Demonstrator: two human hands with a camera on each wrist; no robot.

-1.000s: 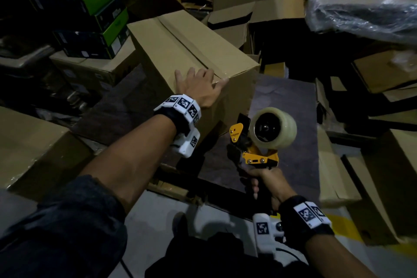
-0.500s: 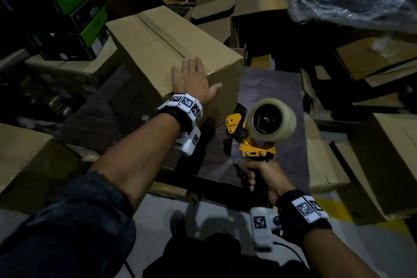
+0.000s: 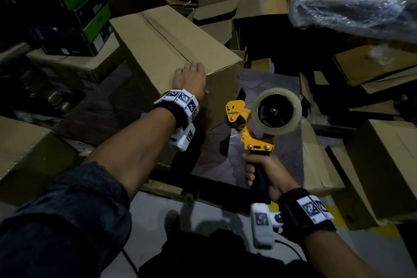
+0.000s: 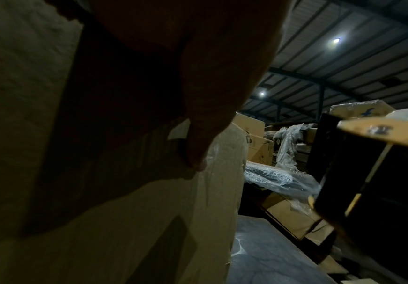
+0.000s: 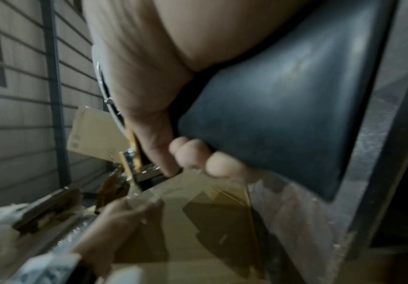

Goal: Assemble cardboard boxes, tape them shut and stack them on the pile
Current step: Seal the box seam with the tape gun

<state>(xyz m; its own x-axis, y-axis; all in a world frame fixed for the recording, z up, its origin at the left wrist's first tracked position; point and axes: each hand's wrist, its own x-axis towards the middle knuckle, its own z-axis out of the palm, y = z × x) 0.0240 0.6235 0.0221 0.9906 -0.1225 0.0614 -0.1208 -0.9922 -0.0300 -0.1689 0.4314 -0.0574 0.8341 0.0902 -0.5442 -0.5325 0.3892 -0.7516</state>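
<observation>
Our box (image 3: 167,52) at twelve o'clock stands folded, its seam apparently taped; stacking remains. Our left hand (image 3: 189,79) presses its near edge, fingers draped; our right hand (image 3: 264,174) grips the tape dispenser (image 3: 261,124).

The left hand (image 4: 198,76) lies flat against the side of a cardboard box (image 4: 100,230), its thumb pressing on clear tape there. To the hand's right, close by, looms the tape dispenser (image 4: 380,182); beyond it lie plastic-wrapped bundles (image 4: 278,180) and more boxes (image 4: 256,146).
</observation>
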